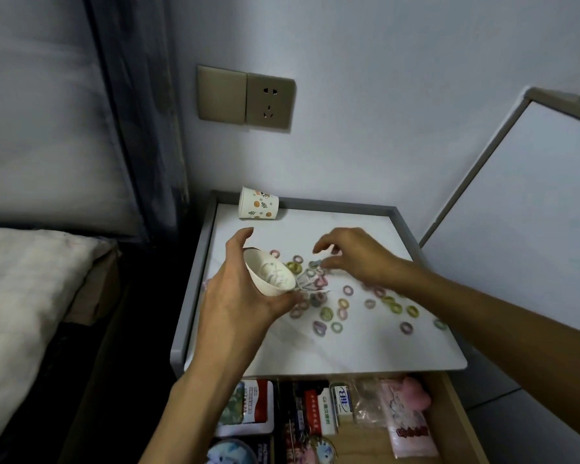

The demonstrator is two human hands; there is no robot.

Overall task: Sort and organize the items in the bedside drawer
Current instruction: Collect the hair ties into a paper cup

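Note:
My left hand (238, 289) grips a white paper cup (268, 276) tilted on its side above the nightstand top (365, 343), its mouth facing right with pale hair ties inside. Several small pastel hair ties (325, 313) lie scattered across the white top, pink, green, yellow and purple. My right hand (355, 256) hovers over the pile, and its thumb and forefinger pinch a grey hair tie (315, 263) just right of the cup's mouth. Below the top, the open drawer (456, 426) holds boxes, packets and a plastic bag.
A second paper cup (258, 203) with a fruit print lies on its side at the back left corner. The nightstand has a raised grey rim (195, 283). A bed (31, 296) stands to the left, a wall socket (270, 100) above, a white panel (523, 202) to the right.

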